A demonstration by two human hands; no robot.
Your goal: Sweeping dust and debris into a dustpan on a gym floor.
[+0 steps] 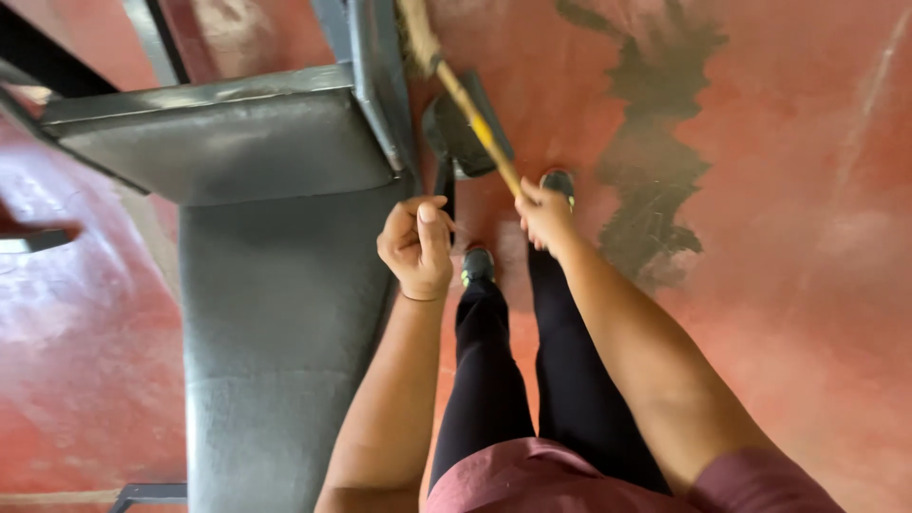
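My left hand [418, 249] is closed in a fist around the thin dark handle of a dark dustpan [454, 133], which rests on the red floor just ahead of my feet. Gripped in my right hand [545, 217] is the wooden stick of a broom [475, 119]. The stick has a yellow band and slants up and left over the dustpan. Its straw bristles [418, 36] reach the top edge of the view, beside the grey bench. My black trouser legs and dark shoes [478, 264] show between the two arms.
A grey padded bench [275, 313] with a metal frame fills the left side, close to my left arm. On the red floor to the right lies a dark irregular stain [655, 161]. A dark bar [38, 239] juts in at the far left.
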